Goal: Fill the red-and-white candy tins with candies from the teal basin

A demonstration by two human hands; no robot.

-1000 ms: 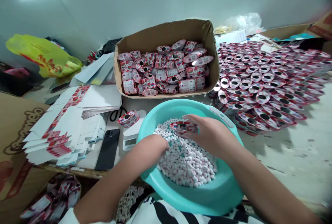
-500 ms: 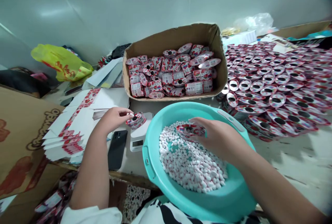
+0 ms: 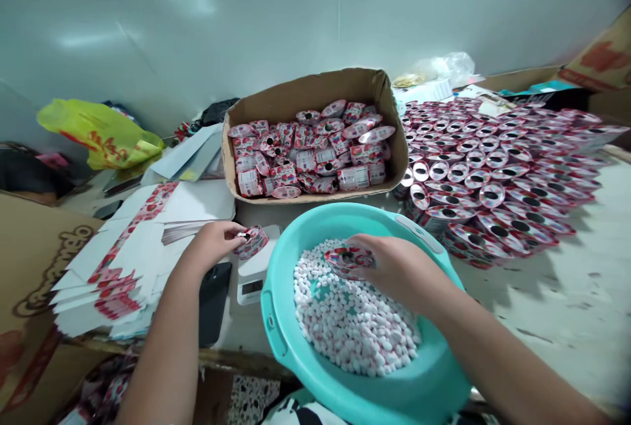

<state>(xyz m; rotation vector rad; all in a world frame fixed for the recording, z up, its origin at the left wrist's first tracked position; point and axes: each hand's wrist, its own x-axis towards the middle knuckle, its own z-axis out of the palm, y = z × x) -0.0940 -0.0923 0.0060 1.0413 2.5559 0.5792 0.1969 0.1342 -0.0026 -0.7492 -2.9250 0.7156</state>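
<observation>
My left hand (image 3: 217, 244) is pinched at the open top of a small red-and-pink printed carton (image 3: 251, 242), with a few white candies (image 3: 243, 236) at its fingertips. That carton sits on a small white digital scale (image 3: 255, 267). In my right hand (image 3: 389, 264) is another such carton (image 3: 349, 258), gripped by its sides, its dark opening facing up. It hangs over the turquoise basin (image 3: 434, 372), which holds a heap of white candies (image 3: 365, 333). My right fingers are partly hidden behind the carton.
Behind the basin stands a cardboard box (image 3: 305, 90) of cartons. Many upright open cartons (image 3: 478, 178) crowd the right. At left lie flat printed cards (image 3: 133, 241), a dark phone (image 3: 215, 303) and a yellow plastic bag (image 3: 101, 133). A large cardboard box (image 3: 34, 261) borders the left.
The view has turned slightly right and up. My left fingertips have moved onto the mouth of the carton on the scale. My right hand still holds its carton above the basin.
</observation>
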